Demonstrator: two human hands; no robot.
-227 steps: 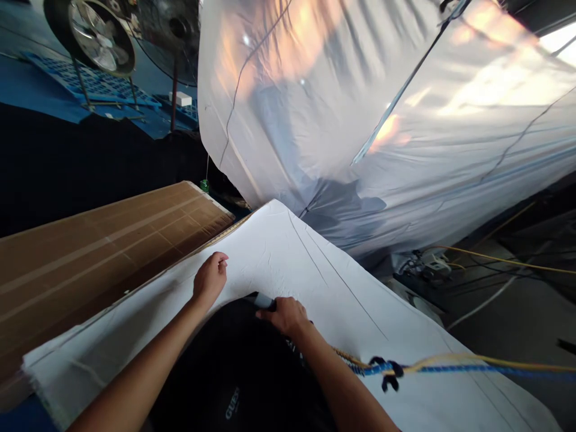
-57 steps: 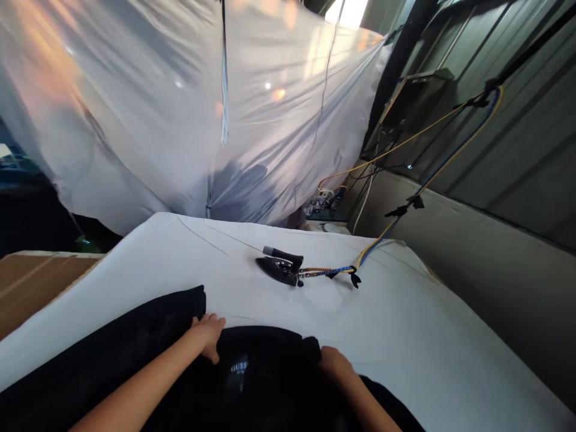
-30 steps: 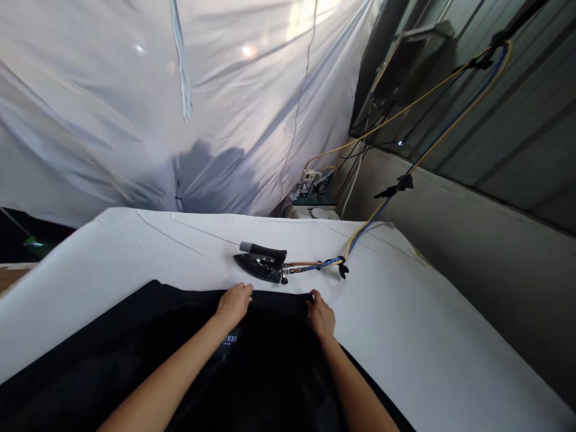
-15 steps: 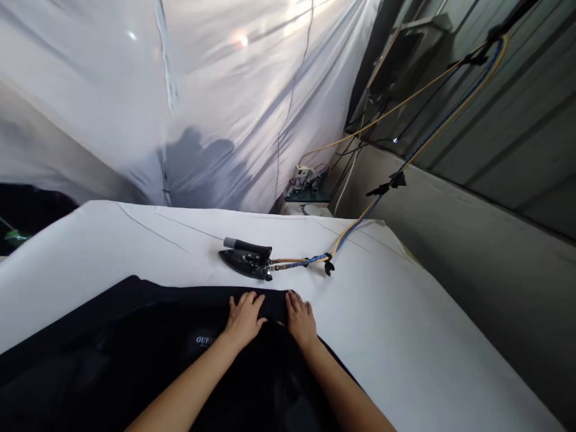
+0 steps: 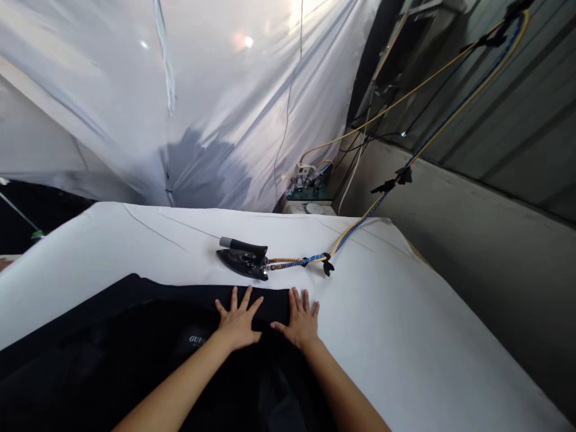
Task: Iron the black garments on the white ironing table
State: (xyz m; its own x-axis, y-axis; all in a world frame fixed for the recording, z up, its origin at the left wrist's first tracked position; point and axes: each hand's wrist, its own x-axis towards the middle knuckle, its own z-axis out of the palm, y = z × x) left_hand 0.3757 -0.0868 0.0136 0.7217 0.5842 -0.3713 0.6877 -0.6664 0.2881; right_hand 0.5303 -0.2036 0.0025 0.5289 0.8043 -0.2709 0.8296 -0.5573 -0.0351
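Observation:
A black garment (image 5: 135,336) with small white lettering is spread over the near part of the white-covered table. Flat on its upper edge lies my left hand (image 5: 237,323), fingers spread wide. My right hand (image 5: 300,321) presses at the garment's upper right corner, its fingers also apart and partly over the white cover. Just beyond the garment, a black steam iron (image 5: 243,261) rests on the table, its handle on the far side and its tip toward the left. Neither hand touches the iron.
Blue and yellow hoses (image 5: 360,221) run from the iron up to the right. White sheeting (image 5: 225,108) hangs behind the table (image 5: 405,336). A small machine (image 5: 308,174) stands past the far edge, and a wall (image 5: 472,204) borders the right side.
My fingers have spread apart on both hands. The left hand has shifted slightly left along the garment's edge. The iron stays in place on the table.

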